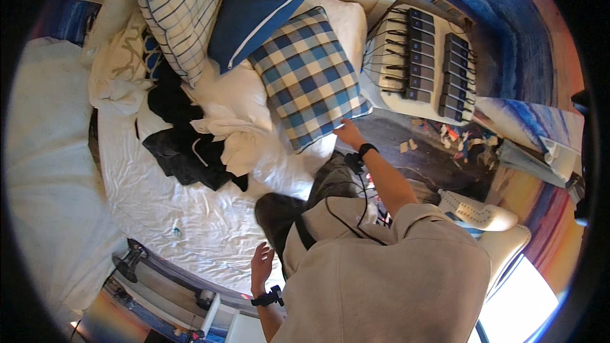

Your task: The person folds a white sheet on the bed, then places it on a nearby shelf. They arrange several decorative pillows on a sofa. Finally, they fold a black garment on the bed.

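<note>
My right hand [350,134] grips the lower edge of a blue, grey and cream checked cushion [310,76], which lies tilted on the bed. Away from the bedding items, my left hand [262,263] hangs over the bed's near side with nothing in it, its fingers a little apart. Behind the checked cushion leans a plain blue cushion [262,9] with a white zip. A white cushion with thin dark lines [178,14] stands to its left. Dark clothing [190,152] and a crumpled cream cloth [243,147] lie on the white sheet [181,219].
A cream bedside table [438,47] at the right holds rows of dark devices [419,57] with cables. Scraps and small items [472,145] litter the floor beyond my right arm. A low shelf unit [167,300] stands at the bed's lower left. A black cable crosses my lap.
</note>
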